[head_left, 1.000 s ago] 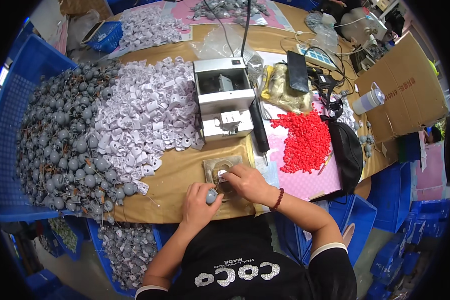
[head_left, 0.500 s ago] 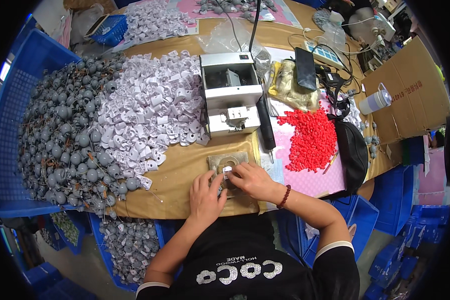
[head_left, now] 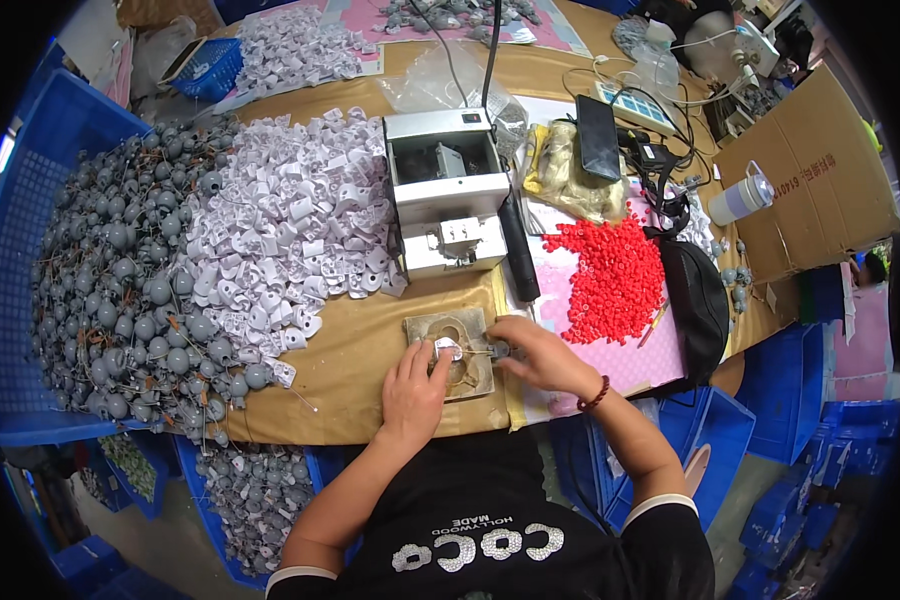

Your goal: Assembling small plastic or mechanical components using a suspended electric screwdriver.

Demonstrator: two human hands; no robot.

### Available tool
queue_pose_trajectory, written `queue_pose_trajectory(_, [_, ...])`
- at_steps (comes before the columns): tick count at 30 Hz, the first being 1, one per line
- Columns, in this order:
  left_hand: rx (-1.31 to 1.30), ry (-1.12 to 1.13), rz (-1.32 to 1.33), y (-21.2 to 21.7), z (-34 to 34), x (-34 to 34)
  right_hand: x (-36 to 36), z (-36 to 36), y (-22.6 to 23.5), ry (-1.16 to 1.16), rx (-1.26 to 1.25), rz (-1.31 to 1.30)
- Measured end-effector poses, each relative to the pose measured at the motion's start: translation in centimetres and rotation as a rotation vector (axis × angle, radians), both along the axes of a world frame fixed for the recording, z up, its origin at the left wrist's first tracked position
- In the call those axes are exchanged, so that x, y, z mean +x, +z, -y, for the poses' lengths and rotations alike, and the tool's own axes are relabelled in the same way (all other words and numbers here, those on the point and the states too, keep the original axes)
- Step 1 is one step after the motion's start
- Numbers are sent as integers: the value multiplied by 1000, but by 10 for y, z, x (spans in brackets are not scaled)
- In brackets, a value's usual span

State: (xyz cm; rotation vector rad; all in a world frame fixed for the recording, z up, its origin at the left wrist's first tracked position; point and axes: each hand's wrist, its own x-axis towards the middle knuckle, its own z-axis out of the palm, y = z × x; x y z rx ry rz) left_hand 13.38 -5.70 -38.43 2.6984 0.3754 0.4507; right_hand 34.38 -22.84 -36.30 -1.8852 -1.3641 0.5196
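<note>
A small white plastic part (head_left: 448, 349) sits in the round recess of a square, worn fixture block (head_left: 477, 378) at the table's front edge. My left hand (head_left: 413, 397) comes from the left, its thumb and forefinger closed on that part. On the block's right side my right hand (head_left: 545, 357) pinches a small grey piece (head_left: 499, 350). A thin rod runs from this piece leftward to the white part. Whether its tip enters the part is too small to tell.
White plastic parts (head_left: 295, 210) are heaped left of a small metal machine (head_left: 450, 190). A blue crate (head_left: 10, 300) of grey ball-shaped parts stands far left. A black screwdriver-like tool (head_left: 520, 250), red small parts (head_left: 615, 280) and a black pouch (head_left: 695, 310) lie right.
My right hand has moved right, off the white part, and now holds the grey piece with the thin rod at the block's edge. My left hand has stayed by the white part.
</note>
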Motion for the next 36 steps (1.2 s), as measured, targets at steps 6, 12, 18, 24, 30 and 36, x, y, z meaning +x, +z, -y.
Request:
queue_pose_trajectory(6, [7,-8,27,4,-2,0,-15,-13,-28,-210,19,-103])
queue_pose_trajectory(12, [2,-8,17,4,-2,-1,0,-27,-15,-228,-26,-1292])
queue_pose_trajectory(18, [1,-30,20,2,-5,-2,-10,-45,-4,-286,107,-1474])
queue_pose_trajectory(24, [-8,-50,59,-2,-8,-3,-7,-49,-23,-203,-152,-791])
queue_pose_trajectory(30, [-18,-62,78,-7,-12,-3,-26,-64,-20,-166,-58,-110])
queue_pose_trajectory(36, [-93,-40,108,2,-15,5,-37,-66,-22,-156,-47,161])
